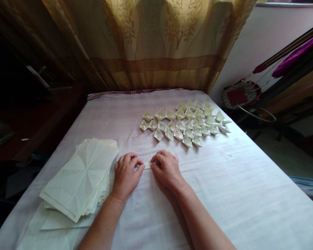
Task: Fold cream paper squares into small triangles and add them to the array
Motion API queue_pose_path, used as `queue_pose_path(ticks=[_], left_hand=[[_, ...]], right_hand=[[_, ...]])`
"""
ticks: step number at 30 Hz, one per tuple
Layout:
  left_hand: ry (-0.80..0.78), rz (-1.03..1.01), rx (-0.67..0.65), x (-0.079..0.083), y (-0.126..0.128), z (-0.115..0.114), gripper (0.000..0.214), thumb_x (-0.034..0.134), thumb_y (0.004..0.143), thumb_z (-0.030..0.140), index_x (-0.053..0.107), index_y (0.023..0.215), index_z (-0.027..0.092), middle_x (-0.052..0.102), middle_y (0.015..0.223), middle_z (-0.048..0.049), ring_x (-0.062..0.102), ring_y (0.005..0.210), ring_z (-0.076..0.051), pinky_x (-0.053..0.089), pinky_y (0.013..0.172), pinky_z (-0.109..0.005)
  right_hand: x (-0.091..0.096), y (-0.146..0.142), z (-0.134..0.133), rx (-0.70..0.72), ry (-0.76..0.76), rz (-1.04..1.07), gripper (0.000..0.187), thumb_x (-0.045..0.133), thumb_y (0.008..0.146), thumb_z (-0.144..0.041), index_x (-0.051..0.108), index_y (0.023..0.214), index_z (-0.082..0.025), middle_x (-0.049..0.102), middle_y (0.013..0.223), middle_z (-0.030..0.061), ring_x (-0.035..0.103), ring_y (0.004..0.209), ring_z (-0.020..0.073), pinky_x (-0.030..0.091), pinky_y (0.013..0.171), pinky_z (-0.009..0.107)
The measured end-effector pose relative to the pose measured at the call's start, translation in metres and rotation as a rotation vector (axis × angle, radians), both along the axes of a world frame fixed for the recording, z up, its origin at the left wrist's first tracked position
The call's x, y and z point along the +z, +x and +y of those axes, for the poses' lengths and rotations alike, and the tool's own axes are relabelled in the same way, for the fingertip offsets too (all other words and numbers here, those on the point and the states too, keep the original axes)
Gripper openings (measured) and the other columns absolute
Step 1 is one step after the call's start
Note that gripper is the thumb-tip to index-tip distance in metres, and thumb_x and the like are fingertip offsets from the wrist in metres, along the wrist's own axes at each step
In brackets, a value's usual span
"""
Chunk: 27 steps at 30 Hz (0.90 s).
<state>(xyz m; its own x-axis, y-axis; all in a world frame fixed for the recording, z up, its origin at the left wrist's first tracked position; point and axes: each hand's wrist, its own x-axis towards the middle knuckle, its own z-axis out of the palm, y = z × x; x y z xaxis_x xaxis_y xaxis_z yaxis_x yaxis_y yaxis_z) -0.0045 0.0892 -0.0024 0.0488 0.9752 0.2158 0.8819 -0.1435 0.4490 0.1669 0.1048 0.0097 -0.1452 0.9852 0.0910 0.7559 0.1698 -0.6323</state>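
A small folded strip of white paper lies low over the cloth, stretched between my two hands. My left hand pinches its left end between thumb and fingers. At the other end my right hand grips it the same way. The fingers hide both ends of the strip. Beyond my hands, several folded paper boats stand in close rows. To the left of my left hand sits a stack of creased paper sheets, its top sheet marked with crossing fold lines.
A pale checked cloth covers the table. Gold patterned curtains hang behind the far edge. Off the right side are a bag and dark furniture. A tiny paper scrap lies right of the boats.
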Motion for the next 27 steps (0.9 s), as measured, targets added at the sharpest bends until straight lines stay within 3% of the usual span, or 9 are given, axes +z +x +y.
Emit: queue_pose_path(ticks=[8, 13, 27], left_hand=[[-0.048, 0.024, -0.003, 0.001, 0.0, 0.002, 0.005, 0.067, 0.083, 0.022, 0.07, 0.083, 0.025, 0.064, 0.111, -0.0061, 0.057, 0.109, -0.028, 0.044, 0.092, -0.044], [-0.094, -0.021, -0.038, 0.003, -0.005, 0.003, 0.008, 0.066, 0.081, 0.019, 0.07, 0.083, 0.025, 0.064, 0.113, -0.0043, 0.057, 0.11, -0.027, 0.044, 0.093, -0.043], [-0.029, -0.037, -0.018, -0.002, -0.008, 0.002, 0.019, 0.067, 0.078, 0.017, 0.059, 0.093, 0.024, 0.066, 0.113, -0.0054, 0.058, 0.11, -0.026, 0.045, 0.093, -0.039]], right_hand=[[0.001, -0.01, -0.003, -0.072, 0.022, -0.022, 0.004, 0.068, 0.081, -0.024, 0.069, 0.077, -0.023, 0.066, 0.092, 0.0011, 0.058, 0.092, 0.0191, 0.03, 0.086, 0.034], [-0.004, -0.022, -0.005, -0.182, 0.083, -0.085, 0.015, 0.073, 0.079, -0.034, 0.067, 0.073, -0.022, 0.063, 0.089, 0.0023, 0.054, 0.09, 0.0209, 0.029, 0.086, 0.036], [-0.006, -0.024, -0.011, -0.151, 0.135, -0.13, 0.02, 0.074, 0.078, -0.04, 0.064, 0.079, -0.022, 0.063, 0.091, 0.0037, 0.052, 0.092, 0.0225, 0.029, 0.087, 0.037]])
